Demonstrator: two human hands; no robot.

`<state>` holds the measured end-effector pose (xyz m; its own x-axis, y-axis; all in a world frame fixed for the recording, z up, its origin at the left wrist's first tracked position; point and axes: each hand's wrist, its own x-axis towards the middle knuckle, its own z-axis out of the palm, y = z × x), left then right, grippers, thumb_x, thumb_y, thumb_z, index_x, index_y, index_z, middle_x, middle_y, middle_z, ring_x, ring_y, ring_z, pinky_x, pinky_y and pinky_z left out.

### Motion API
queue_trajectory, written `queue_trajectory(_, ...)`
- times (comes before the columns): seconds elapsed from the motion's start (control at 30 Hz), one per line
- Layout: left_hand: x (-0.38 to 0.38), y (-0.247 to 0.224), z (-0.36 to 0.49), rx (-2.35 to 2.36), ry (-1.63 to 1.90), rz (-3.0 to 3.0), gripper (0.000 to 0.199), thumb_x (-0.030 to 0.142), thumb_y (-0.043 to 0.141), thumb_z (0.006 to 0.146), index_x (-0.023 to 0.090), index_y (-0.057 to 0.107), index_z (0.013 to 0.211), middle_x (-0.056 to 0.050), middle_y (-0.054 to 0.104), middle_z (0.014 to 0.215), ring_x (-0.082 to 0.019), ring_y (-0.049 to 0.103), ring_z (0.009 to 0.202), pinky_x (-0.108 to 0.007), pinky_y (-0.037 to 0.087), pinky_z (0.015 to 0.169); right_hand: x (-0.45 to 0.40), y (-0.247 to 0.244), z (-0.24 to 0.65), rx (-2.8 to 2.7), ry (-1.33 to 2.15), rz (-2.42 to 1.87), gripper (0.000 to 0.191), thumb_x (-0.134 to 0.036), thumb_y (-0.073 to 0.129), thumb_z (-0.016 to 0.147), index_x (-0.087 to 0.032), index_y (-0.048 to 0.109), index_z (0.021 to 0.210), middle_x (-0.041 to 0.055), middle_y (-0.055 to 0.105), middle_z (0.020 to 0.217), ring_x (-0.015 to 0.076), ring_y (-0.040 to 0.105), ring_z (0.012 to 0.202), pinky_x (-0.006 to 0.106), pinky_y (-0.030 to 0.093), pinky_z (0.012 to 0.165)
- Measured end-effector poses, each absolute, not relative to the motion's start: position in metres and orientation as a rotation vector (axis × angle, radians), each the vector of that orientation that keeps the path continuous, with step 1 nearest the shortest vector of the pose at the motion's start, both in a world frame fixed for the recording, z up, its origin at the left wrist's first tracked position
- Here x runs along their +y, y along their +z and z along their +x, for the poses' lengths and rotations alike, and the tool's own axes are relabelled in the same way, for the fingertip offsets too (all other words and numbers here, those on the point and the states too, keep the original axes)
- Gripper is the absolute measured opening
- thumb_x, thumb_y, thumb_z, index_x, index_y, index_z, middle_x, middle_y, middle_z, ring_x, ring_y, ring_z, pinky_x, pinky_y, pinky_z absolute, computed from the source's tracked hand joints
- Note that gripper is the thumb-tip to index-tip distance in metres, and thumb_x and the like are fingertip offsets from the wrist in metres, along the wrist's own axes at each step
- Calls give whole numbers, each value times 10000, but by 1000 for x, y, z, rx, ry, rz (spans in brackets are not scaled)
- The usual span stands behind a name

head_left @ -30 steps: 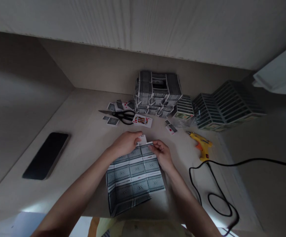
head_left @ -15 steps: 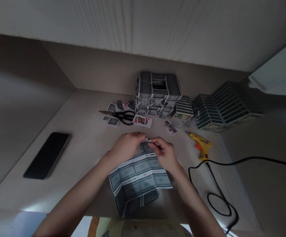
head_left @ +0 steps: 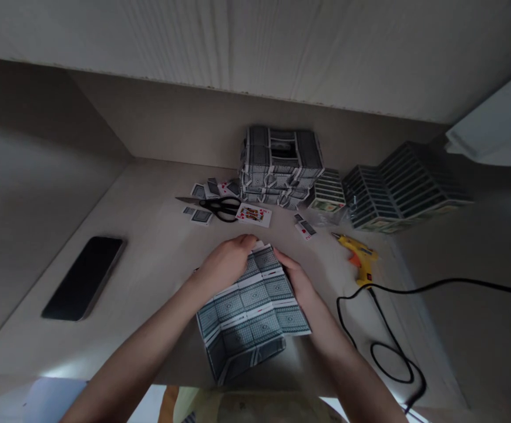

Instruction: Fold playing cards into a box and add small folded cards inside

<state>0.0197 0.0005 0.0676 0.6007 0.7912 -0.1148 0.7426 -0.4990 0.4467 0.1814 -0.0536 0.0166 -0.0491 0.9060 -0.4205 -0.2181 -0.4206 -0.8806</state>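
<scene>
A folded panel of joined playing cards (head_left: pixel 255 304), backs showing, is held between my two hands near the table's front. My left hand (head_left: pixel 229 262) grips its upper left edge, the fingers closed at the top corner. Along the upper right edge lies my right hand (head_left: pixel 297 276), its fingers wrapped behind the panel and partly hidden. The panel's lower part bends into a box-like fold. Beyond it sits a box built of cards (head_left: pixel 282 161) with an opening in its top.
Black scissors (head_left: pixel 222 207) lie among loose cards (head_left: pixel 254 215). On the right are card stacks (head_left: pixel 396 191) and a yellow glue gun (head_left: pixel 360 257) with a looping black cable (head_left: pixel 390 335). A phone (head_left: pixel 83 278) rests at left; a shelf edge overhangs the back.
My right hand has moved slightly down and right along the panel's edge, its pinch at the top corner released. The panel's upper right corner is now uncovered.
</scene>
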Motion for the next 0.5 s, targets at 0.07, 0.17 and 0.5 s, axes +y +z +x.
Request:
queue_trajectory(0.07,0,69,19,1218,128,2397,275,55,345,802,164,516,988,-66,619,978,-182,593,914,-269,439,767,-51,17,184,-807,1591,-1342,258,-435,562,771,-210,676,718,7,665,616,202,620,694,322,455,651)
queue_trajectory(0.17,-1,72,17,1207,105,2462,238,92,363,822,176,536,964,-60,620,973,-180,595,886,-270,435,753,-47,18,188,-834,1535,-1350,168,-370,641,711,-207,674,685,-5,656,580,199,623,664,315,460,637)
queue_trajectory(0.5,3,84,19,1182,-84,2588,231,98,370,821,180,575,886,-69,641,891,-199,615,767,-285,422,637,-43,33,186,-705,2027,-1199,255,-445,594,728,-201,657,763,48,692,715,209,639,707,356,483,660)
